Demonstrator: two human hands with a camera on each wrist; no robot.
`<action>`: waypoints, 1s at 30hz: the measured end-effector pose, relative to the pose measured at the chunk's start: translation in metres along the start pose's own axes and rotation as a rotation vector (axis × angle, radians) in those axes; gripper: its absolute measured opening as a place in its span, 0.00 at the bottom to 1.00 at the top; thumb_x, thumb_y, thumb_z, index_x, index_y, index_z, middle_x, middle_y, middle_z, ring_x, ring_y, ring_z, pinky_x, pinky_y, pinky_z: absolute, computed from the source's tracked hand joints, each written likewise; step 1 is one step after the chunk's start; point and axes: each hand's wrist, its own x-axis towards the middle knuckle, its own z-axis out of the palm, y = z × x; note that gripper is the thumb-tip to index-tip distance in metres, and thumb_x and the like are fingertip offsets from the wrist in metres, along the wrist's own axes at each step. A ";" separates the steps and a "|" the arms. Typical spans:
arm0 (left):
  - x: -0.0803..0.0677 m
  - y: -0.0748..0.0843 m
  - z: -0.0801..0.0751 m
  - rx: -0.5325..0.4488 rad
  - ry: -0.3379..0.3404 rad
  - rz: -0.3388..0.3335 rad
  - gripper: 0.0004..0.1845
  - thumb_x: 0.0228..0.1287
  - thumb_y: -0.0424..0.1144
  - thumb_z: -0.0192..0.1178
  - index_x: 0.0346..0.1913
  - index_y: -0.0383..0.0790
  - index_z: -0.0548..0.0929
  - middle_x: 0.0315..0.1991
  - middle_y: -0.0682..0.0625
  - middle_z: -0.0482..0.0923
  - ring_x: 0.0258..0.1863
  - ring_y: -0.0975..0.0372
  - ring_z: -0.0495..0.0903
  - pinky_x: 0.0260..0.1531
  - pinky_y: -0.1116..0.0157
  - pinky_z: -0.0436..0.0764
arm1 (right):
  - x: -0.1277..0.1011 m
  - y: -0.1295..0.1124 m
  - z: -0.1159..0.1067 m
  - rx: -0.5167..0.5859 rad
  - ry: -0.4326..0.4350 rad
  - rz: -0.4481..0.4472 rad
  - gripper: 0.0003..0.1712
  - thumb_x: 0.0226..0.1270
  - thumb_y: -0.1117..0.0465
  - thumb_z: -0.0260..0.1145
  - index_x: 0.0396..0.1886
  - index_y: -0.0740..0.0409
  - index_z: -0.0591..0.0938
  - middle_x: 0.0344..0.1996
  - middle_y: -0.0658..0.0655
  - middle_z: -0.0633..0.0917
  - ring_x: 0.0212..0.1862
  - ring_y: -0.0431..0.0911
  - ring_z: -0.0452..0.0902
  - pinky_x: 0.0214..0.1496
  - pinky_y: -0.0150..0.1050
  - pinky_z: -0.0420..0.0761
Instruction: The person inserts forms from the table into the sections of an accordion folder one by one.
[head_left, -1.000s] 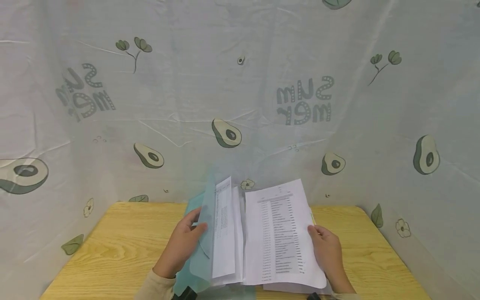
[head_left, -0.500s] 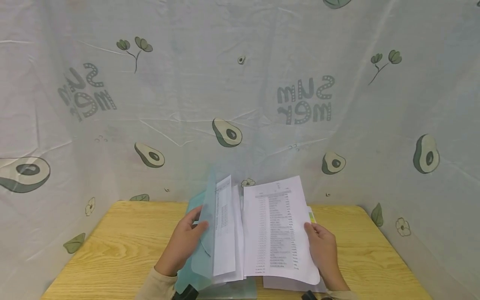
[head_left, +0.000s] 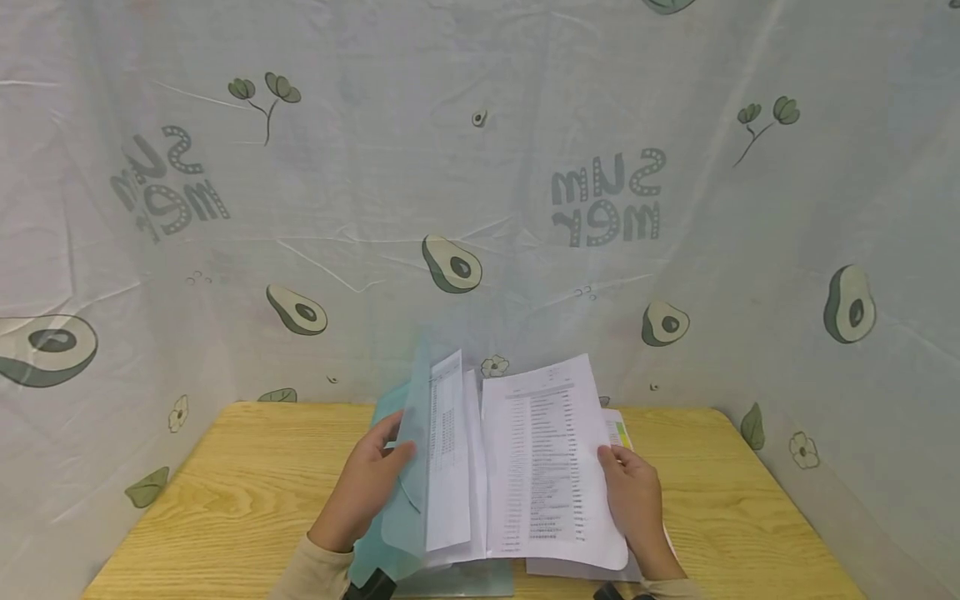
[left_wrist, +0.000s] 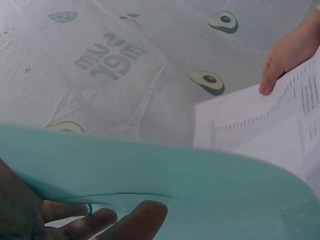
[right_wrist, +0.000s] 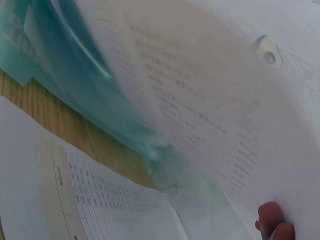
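A translucent teal plastic folder [head_left: 405, 508] stands opened in the head view, tilted up from the table. My left hand [head_left: 366, 483] grips its cover at the left edge, the thumb on the near face. Inside it, several white printed pages [head_left: 448, 475] lean upright. My right hand [head_left: 634, 507] pinches the right edge of a printed sheet [head_left: 551, 475], which is raised beside those pages. Whether this is a single sheet cannot be told. In the right wrist view, fingertips [right_wrist: 271, 216] press on the sheet's edge. The left wrist view shows the cover [left_wrist: 150, 170] in front of the fingers.
Another printed paper [head_left: 619, 429] with yellow-green marks lies on the wooden table [head_left: 247, 492], mostly hidden under the raised sheet. A pale hanging sheet [head_left: 375, 167] printed with avocados closes off the back and sides of the table.
My right hand and its sheet have shifted left toward the folder. More of the paper with yellow-green marks shows behind them. The left hand and folder have hardly moved.
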 end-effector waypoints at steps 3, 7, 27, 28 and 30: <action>0.001 0.000 -0.001 0.002 0.008 -0.003 0.26 0.78 0.32 0.53 0.76 0.39 0.68 0.65 0.38 0.73 0.57 0.48 0.80 0.48 0.53 0.83 | 0.000 -0.001 0.004 0.005 -0.009 -0.003 0.25 0.81 0.53 0.58 0.60 0.72 0.81 0.31 0.60 0.88 0.26 0.44 0.83 0.25 0.36 0.80; 0.002 -0.001 -0.001 0.011 0.005 0.006 0.27 0.78 0.32 0.53 0.76 0.38 0.68 0.65 0.38 0.73 0.57 0.48 0.80 0.49 0.53 0.83 | -0.001 -0.001 0.009 0.015 -0.024 -0.008 0.24 0.82 0.54 0.58 0.58 0.72 0.82 0.29 0.59 0.88 0.25 0.45 0.83 0.24 0.36 0.80; 0.003 -0.001 0.002 0.029 0.002 -0.014 0.27 0.78 0.33 0.53 0.77 0.38 0.66 0.66 0.39 0.73 0.57 0.49 0.80 0.49 0.54 0.83 | -0.015 -0.005 0.051 -0.023 -0.146 -0.047 0.22 0.81 0.54 0.59 0.56 0.70 0.83 0.23 0.53 0.86 0.22 0.45 0.82 0.22 0.35 0.78; 0.002 -0.001 0.002 0.028 0.001 -0.016 0.28 0.78 0.33 0.53 0.77 0.38 0.66 0.66 0.39 0.73 0.57 0.49 0.80 0.49 0.54 0.83 | -0.016 -0.005 0.052 -0.022 -0.154 -0.046 0.22 0.81 0.54 0.59 0.56 0.69 0.83 0.23 0.53 0.86 0.22 0.45 0.82 0.22 0.35 0.78; 0.001 -0.001 0.002 0.029 0.000 -0.018 0.28 0.78 0.33 0.53 0.77 0.38 0.66 0.67 0.38 0.72 0.57 0.49 0.80 0.48 0.54 0.83 | -0.018 -0.004 0.055 -0.011 -0.175 -0.042 0.22 0.81 0.54 0.59 0.56 0.69 0.83 0.23 0.53 0.86 0.22 0.46 0.82 0.21 0.35 0.79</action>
